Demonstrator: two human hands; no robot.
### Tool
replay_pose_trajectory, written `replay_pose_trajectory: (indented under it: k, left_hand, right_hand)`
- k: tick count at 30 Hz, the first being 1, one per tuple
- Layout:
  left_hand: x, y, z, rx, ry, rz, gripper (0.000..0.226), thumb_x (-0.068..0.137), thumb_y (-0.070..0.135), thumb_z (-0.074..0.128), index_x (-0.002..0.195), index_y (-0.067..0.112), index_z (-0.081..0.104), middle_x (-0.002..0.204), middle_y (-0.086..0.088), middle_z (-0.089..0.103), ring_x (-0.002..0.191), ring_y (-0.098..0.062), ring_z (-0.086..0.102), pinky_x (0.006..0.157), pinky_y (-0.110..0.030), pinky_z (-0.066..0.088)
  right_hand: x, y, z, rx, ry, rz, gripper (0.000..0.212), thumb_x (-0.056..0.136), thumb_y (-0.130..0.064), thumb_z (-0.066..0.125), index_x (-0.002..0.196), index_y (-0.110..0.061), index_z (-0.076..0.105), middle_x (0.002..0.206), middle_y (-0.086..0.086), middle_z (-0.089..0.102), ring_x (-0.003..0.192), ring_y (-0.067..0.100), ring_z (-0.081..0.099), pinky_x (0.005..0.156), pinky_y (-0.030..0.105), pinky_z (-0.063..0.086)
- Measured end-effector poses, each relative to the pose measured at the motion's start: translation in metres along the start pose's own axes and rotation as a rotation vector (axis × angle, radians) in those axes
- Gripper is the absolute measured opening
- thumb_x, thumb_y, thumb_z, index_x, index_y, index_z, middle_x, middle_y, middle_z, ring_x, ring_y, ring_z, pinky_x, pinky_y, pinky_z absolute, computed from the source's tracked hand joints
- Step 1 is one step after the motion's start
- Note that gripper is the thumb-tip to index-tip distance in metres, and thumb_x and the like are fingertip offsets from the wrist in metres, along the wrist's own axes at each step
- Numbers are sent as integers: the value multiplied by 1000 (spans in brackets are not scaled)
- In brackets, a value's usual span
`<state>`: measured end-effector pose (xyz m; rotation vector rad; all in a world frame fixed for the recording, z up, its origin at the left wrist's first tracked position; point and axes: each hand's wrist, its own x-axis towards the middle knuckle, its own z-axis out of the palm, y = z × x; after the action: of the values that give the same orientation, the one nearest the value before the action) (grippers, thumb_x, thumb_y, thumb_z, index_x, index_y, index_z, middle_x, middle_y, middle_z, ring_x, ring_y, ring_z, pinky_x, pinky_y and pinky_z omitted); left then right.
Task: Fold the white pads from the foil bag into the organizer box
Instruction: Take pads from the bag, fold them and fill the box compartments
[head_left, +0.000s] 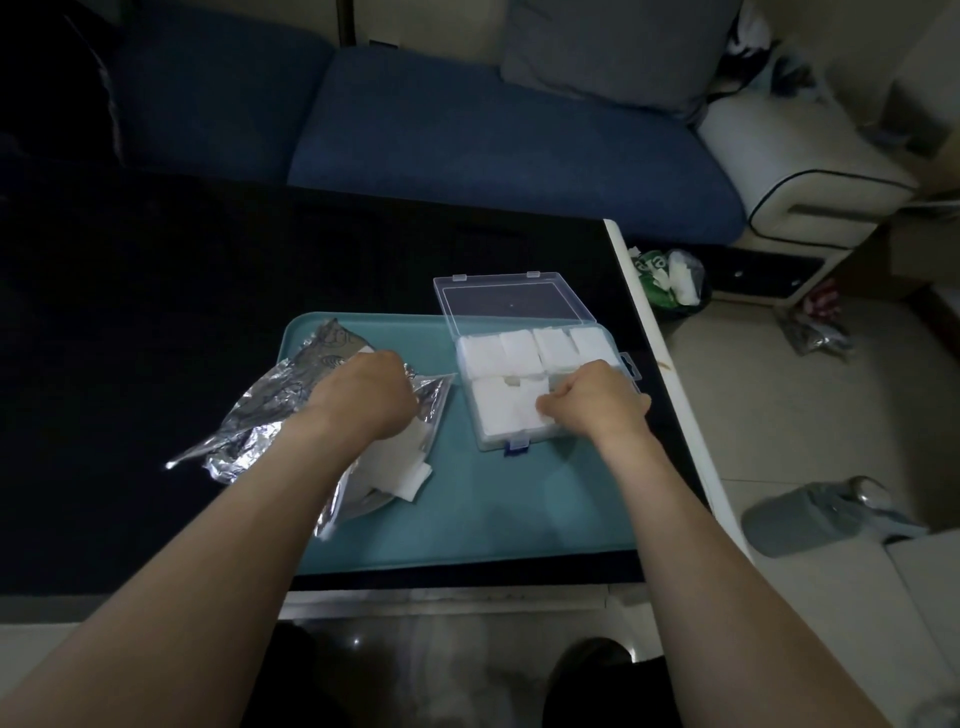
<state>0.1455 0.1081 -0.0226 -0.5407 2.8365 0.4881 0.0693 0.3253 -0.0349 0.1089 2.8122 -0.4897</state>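
A flat teal plastic tray (467, 519) is set on a black-topped table (156, 312) with a white edge. On the tray's left part a crumpled silver foil bag (260, 415) is laid, partly hanging over the tray's rim onto the table, and loose white square pads (400, 467) are seen at its mouth. The left hand (363, 395) is placed on the bag with its fingers curled down; whether foil or a pad is gripped cannot be told. On the tray's right part a clear plastic organizer box (519, 384) is placed with its lid folded back, and its compartments are filled with folded white pads (493, 353). The right hand (597, 400) is held over the box's near right compartment, fingers curled and pressed against a folded pad (509, 410). A blue sofa (467, 130) is seen beyond the table.
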Motion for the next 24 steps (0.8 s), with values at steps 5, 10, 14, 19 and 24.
replay_pose_trajectory:
  k: [5,10,14,19,24]
  left_hand:
    - [0,2,-1,18,6,1,25,96,17,45,115,5,56,124,-18,57,110,-35,57,80,-36,42]
    - [-3,-1,-5,183,141,-62,28,97,22,45,118,8,55,131,-19,51,128,-39,40,103,-53,33]
    - [8,-15,-1,67,97,-81,25,97,21,47,112,5,59,123,-22,58,113,-38,54,88,-43,45]
    - [12,-20,-3,113,102,-59,22,96,9,46,111,0,59,116,-22,61,105,-37,61,72,-34,40]
    - [12,-30,-7,75,139,-24,20,95,12,48,105,1,61,111,-21,64,102,-36,61,72,-33,40]
  right_hand:
    - [0,-2,4,-32,58,-12,20,71,-34,73,84,-19,70,89,-5,71,98,23,62,105,48,35]
    - [-14,-5,-9,119,234,-203,14,79,-31,77,88,-22,74,89,-9,72,89,14,63,96,35,46]
    - [-49,-33,-3,413,176,-536,6,84,-19,77,88,-16,74,78,-11,68,69,-1,62,74,24,54]
    - [-79,-51,44,123,-194,-817,45,86,-28,75,128,-17,63,121,2,60,106,17,60,96,29,47]
    - [-80,-60,69,114,-229,-744,64,94,-23,67,151,-21,40,143,11,41,130,29,45,113,35,34]
